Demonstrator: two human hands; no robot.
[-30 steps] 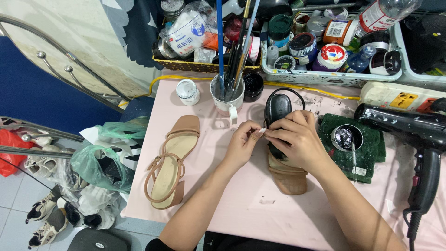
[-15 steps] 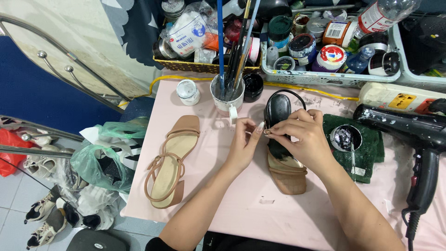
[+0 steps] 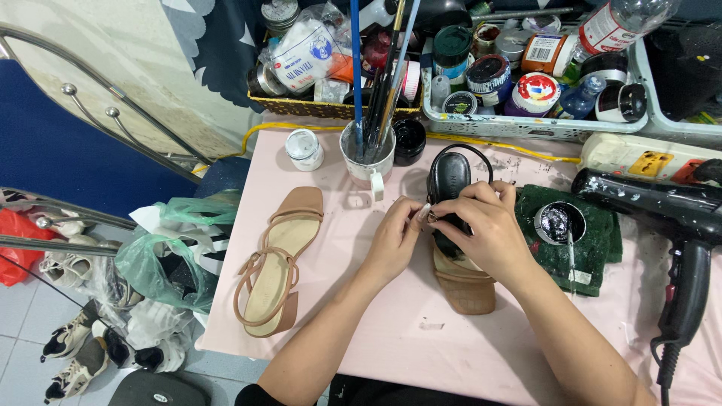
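A tan sandal with a black-coated heel end (image 3: 449,180) lies on the pink table (image 3: 391,331) in front of me. My right hand (image 3: 485,229) covers its middle and grips it. My left hand (image 3: 395,233) pinches a thin strap at the sandal's left side, fingertips meeting those of the right hand. The sandal's tan woven toe (image 3: 466,289) sticks out below my right hand. The matching tan sandal (image 3: 274,259) lies apart on the table's left side.
A white cup of brushes (image 3: 366,154), a small white jar (image 3: 304,148) and a black pot (image 3: 410,139) stand behind. An open tin of black paste (image 3: 558,223) rests on a green cloth (image 3: 598,248). A black hair dryer (image 3: 669,225) lies right. Baskets of jars (image 3: 526,83) line the back.
Both hands have shifted slightly on the sandal, the fingertips now pinching the strap nearer the black heel end. The sandal has barely moved.
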